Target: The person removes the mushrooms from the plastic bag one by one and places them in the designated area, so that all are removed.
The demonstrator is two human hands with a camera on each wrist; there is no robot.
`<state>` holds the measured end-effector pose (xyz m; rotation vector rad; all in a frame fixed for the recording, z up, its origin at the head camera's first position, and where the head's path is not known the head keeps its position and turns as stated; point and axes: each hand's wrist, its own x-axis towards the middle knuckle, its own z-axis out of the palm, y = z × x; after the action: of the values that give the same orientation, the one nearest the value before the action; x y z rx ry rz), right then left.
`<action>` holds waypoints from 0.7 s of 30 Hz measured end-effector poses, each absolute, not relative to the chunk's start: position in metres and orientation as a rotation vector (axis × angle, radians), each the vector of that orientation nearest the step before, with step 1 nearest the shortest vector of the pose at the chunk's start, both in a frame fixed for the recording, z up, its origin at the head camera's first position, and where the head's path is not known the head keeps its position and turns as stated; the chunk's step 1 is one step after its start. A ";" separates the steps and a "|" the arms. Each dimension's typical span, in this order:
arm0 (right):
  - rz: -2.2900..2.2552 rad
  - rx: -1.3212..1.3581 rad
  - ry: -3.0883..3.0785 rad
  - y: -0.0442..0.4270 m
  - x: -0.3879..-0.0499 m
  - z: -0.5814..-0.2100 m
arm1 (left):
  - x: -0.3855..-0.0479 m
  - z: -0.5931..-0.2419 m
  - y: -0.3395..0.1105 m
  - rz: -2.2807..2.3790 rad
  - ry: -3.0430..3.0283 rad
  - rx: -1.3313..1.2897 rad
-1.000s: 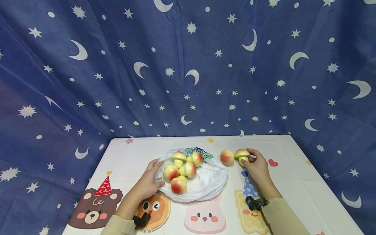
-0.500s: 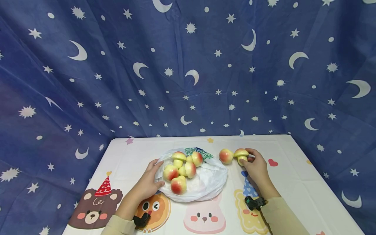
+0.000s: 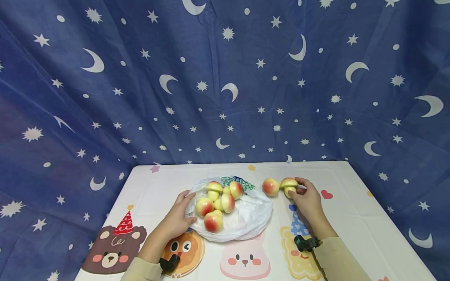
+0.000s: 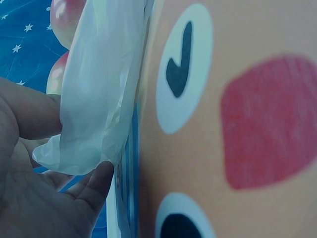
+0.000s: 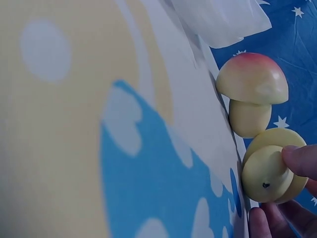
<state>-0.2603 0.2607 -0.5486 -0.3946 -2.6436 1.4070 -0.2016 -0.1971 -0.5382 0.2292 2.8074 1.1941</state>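
My left hand [image 3: 177, 216] holds the left side of a white plastic bag [image 3: 251, 220], which lies spread open on the table. In the left wrist view the bag's edge [image 4: 99, 99] sits between the thumb and fingers. Several toy mushrooms with red-and-yellow caps, such as one in front [image 3: 213, 221], rest in the bag. To the bag's right, my right hand [image 3: 311, 201] grips a toy mushroom [image 3: 289, 182] standing on its stem. The right wrist view shows this mushroom's underside [image 5: 265, 173] with fingers at its side. Just left of it is another toy mushroom [image 3: 271, 187].
The white tablecloth [image 3: 158, 187] carries printed cartoon figures, among them a bear [image 3: 110, 249] and a rabbit [image 3: 245, 259]. A dark blue curtain [image 3: 197, 128] with moons and stars hangs behind the table's far edge.
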 end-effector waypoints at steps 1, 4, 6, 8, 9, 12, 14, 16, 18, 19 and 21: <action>1.404 -0.386 -2.645 0.261 -0.260 -0.548 | -0.201 -0.538 -0.197 1.193 2.810 0.231; 1.393 -0.370 -2.652 0.264 -0.258 -0.547 | -0.201 -0.539 -0.197 1.193 2.810 0.234; 1.384 -0.355 -2.656 0.267 -0.257 -0.546 | -0.202 -0.539 -0.197 1.190 2.815 0.235; 1.379 -0.343 -2.658 0.270 -0.256 -0.546 | -0.202 -0.540 -0.198 1.187 2.826 0.245; 1.377 -0.335 -2.659 0.272 -0.256 -0.546 | -0.202 -0.540 -0.198 1.186 2.834 0.251; 1.392 -0.318 -2.655 0.276 -0.255 -0.544 | -0.202 -0.541 -0.198 1.186 2.838 0.254; 1.400 -0.314 -2.651 0.277 -0.254 -0.543 | -0.202 -0.541 -0.198 1.191 2.830 0.254; 1.406 -0.311 -2.646 0.278 -0.253 -0.542 | -0.203 -0.542 -0.198 1.196 2.819 0.251; 1.398 -0.305 -2.645 0.279 -0.252 -0.542 | -0.203 -0.542 -0.198 1.203 2.816 0.253; 1.393 -0.301 -2.645 0.279 -0.252 -0.542 | -0.203 -0.542 -0.198 1.206 2.814 0.254; 1.388 -0.292 -2.643 0.279 -0.251 -0.541 | -0.203 -0.542 -0.197 1.203 2.816 0.254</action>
<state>-0.2509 0.2794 -0.5410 -0.2921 -2.6429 1.3879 -0.2025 -0.1975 -0.5418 0.2544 2.8164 1.2033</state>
